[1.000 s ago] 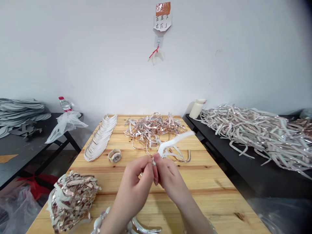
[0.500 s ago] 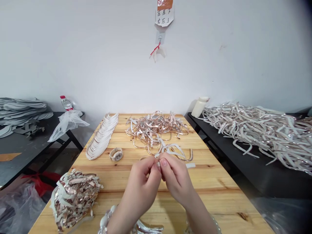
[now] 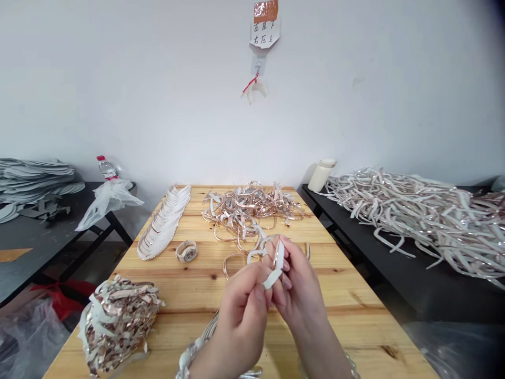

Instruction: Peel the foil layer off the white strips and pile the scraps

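Left hand (image 3: 244, 310) is pinching a bent white strip (image 3: 279, 258) low down; right hand (image 3: 302, 289) is gripping its tip; avoiding twists seems advisable.

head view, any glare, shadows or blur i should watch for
In the head view, small glints on the rose-gold strips; in the head view, a soft wall shadow beside the cream container; in the head view, a dark upper right corner; in the head view, dim, hazy translucent plastic at lower right, though the white strip looks fairly clear.
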Tool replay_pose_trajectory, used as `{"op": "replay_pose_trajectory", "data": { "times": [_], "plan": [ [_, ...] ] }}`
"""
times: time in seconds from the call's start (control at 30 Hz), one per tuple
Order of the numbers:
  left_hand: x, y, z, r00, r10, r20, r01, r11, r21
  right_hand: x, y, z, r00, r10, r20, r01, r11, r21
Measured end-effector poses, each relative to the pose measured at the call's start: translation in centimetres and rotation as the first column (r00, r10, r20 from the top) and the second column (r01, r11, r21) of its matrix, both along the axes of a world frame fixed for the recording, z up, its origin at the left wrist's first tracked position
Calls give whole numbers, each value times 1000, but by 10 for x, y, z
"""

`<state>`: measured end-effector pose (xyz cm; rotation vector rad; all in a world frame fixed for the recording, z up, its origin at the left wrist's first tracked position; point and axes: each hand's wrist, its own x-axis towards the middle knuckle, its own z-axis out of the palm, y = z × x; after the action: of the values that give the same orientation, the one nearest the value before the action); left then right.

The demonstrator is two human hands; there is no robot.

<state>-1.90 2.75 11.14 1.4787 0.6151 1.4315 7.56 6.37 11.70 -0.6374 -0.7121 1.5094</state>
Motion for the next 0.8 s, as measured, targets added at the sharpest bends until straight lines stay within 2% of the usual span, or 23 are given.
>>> {"op": "replay_pose_trajectory", "data": {
  "times": [0.13, 0.27, 0.33, 0.5, 0.8],
  "plan": [
    [-2, 6, -3, 996, 56, 66, -52, 997, -48, 2, 5, -3, 994, 90, 56, -93, 995, 48],
    [-10, 14, 0, 987, 131, 94, -117, 983, -140, 6, 6, -10, 942, 204, 265, -271, 931, 247],
    [-15, 15, 2, 989, 122, 84, -108, 982, -155, 8, 6, -11, 916, 207, 344, -304, 918, 256],
    [-21, 9, 7, 998, 61, -17, -63, 993, -103, 8, 3, -8, 919, 225, 324, -289, 943, 165],
    [-24, 1, 14, 968, 133, -213, -127, 991, 41, 6, 6, -10, 955, 170, 241, -209, 967, 147]
  ]
}}
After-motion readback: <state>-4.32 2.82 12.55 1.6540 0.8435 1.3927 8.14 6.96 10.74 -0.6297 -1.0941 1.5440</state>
